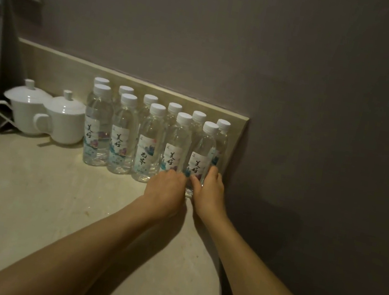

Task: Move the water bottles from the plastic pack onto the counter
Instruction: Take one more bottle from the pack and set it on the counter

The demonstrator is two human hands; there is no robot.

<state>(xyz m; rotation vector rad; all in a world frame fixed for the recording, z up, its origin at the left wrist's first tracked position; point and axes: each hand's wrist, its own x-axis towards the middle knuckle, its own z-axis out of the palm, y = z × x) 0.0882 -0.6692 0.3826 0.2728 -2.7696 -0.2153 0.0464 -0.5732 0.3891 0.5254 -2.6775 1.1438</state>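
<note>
Both hands, left hand and right hand, grip the front-right bottle (fingers curled round its base).

Two bare forearms and hands, sleeveless.

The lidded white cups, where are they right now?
In the head view, the two cups stand on the counter at far left, beside the leftmost bottles.
</note>
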